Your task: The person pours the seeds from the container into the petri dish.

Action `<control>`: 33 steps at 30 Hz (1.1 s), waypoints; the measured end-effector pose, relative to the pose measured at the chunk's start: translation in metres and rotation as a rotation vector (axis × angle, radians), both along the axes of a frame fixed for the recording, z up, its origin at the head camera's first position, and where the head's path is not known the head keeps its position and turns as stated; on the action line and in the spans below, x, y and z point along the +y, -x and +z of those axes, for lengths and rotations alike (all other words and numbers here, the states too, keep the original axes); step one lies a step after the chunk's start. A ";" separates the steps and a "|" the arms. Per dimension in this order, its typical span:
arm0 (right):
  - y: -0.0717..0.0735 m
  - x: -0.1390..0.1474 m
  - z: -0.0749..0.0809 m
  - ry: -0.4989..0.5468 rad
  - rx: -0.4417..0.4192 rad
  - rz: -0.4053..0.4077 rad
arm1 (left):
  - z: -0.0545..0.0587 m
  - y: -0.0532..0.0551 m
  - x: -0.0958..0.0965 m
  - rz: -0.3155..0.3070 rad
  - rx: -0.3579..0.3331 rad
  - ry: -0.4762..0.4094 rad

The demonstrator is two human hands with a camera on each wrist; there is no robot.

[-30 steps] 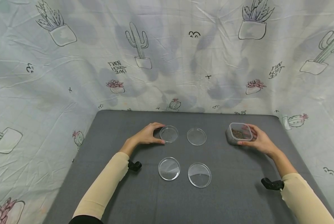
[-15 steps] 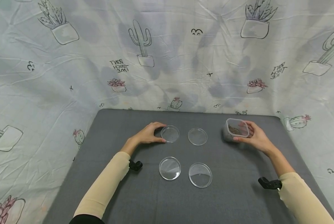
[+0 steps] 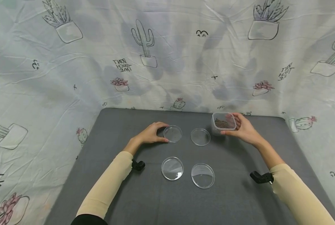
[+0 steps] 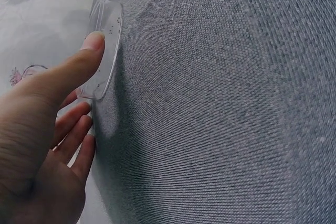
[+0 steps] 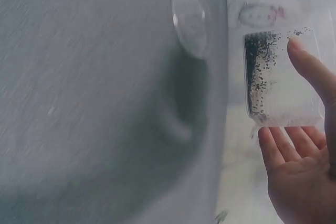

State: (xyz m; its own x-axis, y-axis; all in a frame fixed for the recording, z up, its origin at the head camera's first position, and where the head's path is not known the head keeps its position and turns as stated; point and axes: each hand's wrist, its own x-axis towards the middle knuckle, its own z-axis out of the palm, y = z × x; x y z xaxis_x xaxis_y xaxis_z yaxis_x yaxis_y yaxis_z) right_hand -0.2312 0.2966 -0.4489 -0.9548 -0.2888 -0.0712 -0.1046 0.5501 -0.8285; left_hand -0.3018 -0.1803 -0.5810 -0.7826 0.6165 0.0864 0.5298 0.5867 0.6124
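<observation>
My left hand (image 3: 150,133) pinches the rim of a clear petri dish (image 3: 173,134) at the back left of the group, thumb on the near side. A few dark specks show in this dish (image 4: 108,35) in the left wrist view. My right hand (image 3: 244,130) holds a clear, squarish plastic tub (image 3: 217,129) raised above the table, its open top upward. Loose brown-black granules (image 5: 261,61) lie along the tub's bottom and cling to its wall. Just left of the tub is a second petri dish (image 3: 200,137), resting on the table.
Two more petri dishes, one at front left (image 3: 172,168) and one at front right (image 3: 203,176), lie on the grey cloth-covered table (image 3: 161,203). A white curtain (image 3: 178,62) printed with cacti hangs behind and beside it.
My right hand has lifted the tub off the table and carried it left, close to the back right dish. The left hand stays on its dish.
</observation>
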 end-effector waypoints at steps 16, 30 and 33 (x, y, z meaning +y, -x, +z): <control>0.020 -0.077 0.009 -0.132 0.109 0.056 | 0.056 -0.031 0.016 0.011 -0.090 0.013; 0.037 -0.118 0.009 -0.271 0.250 0.129 | 0.008 0.002 0.004 -0.002 -0.029 0.007; 0.040 -0.127 0.010 -0.298 0.269 0.154 | 0.007 0.004 0.003 -0.003 -0.031 0.014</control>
